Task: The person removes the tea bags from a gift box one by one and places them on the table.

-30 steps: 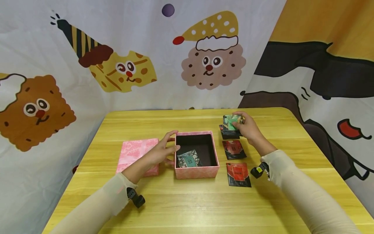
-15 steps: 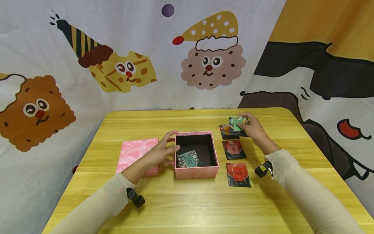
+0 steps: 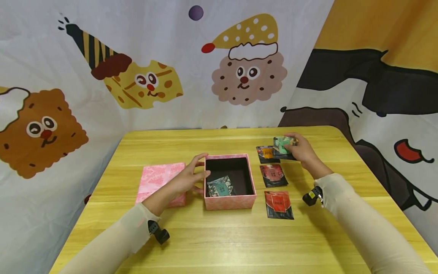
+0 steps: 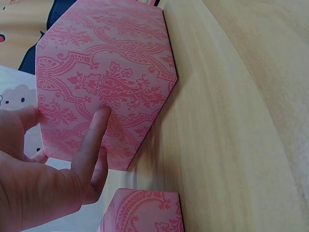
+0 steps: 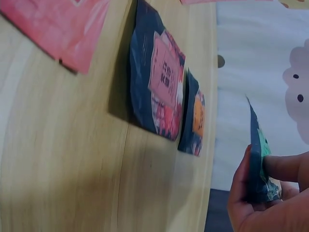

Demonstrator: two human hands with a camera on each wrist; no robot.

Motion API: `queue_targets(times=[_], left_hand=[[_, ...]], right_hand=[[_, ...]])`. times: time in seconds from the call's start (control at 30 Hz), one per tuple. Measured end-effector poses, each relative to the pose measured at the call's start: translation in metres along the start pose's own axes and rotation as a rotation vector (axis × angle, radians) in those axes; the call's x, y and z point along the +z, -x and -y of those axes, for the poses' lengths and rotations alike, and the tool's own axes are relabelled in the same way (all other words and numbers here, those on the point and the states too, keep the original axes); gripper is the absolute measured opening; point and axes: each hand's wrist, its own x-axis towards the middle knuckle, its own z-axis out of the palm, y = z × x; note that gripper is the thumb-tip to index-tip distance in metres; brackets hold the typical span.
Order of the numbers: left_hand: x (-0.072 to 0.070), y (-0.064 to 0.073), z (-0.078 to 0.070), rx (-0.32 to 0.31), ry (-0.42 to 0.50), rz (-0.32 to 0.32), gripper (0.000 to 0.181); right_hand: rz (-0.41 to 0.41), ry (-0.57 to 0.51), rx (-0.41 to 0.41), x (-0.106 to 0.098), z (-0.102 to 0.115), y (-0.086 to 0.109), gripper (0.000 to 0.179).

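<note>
My left hand (image 3: 184, 178) holds the left wall of an open pink patterned box (image 3: 230, 202). In the left wrist view, fingertips meet the box's rim and another presses the outer wall (image 4: 116, 87). Inside the black-lined box lies a teal-labelled sachet (image 3: 220, 187). My right hand (image 3: 303, 151) pinches a dark sachet with a green label (image 3: 283, 145) between thumb and fingers, at the back right of the table. Just left of it lies an orange-labelled sachet (image 3: 267, 153). Nearer are a pink-labelled sachet (image 3: 273, 175) and a red one (image 3: 278, 204).
The pink patterned lid (image 3: 157, 178) lies left of the box, partly behind my left forearm. Behind the wooden table (image 3: 219, 243) hangs a cartoon-printed cloth (image 3: 198, 76). Each wrist carries a small black camera.
My right hand has moved right with the green-labelled sachet, off the dark sachets beneath it. More of the orange-labelled sachet now shows. The left hand and box have stayed put.
</note>
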Motion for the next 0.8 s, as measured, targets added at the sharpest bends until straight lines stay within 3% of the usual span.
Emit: queue_targets(times=[0.8], left_hand=[[-0.001, 0.000, 0.002, 0.012, -0.020, 0.018, 0.076]], right_hand=[[0.016, 0.064, 0.063, -0.031, -0.036, -0.020, 0.054]])
